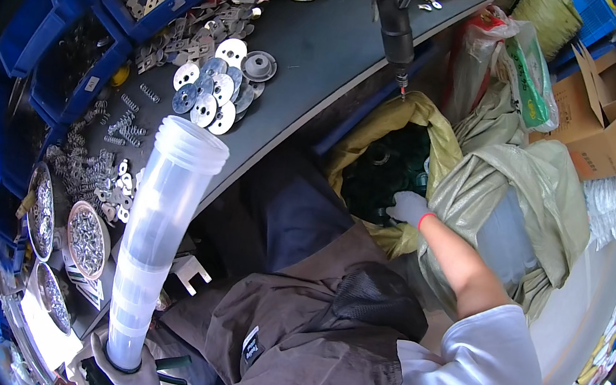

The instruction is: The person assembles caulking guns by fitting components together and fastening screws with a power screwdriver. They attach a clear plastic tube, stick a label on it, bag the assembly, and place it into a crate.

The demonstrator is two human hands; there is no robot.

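Observation:
My left hand [137, 382], in a grey glove, is closed around the lower end of a long translucent plastic tube [165, 213]. The tube stands slightly tilted, looks like several stacked clear sleeves, and has a ringed upper end. Dark green pieces [173, 363] stick out by the fingers; their kind is unclear. My right hand [409, 208], in a light glove with a red wrist band, reaches over the edge of a yellow woven sack [448, 144]. Its fingers are partly spread over dark green plastic parts [388, 168] inside, with nothing visibly held.
Round metal discs [217, 89], springs [125, 128] and bowls of small hardware [87, 241] cover the bench's left side beside blue bins [77, 72]. A power screwdriver [395, 30] hangs above the bench edge. Another sack [521, 180] and a cardboard box [602, 113] stand right.

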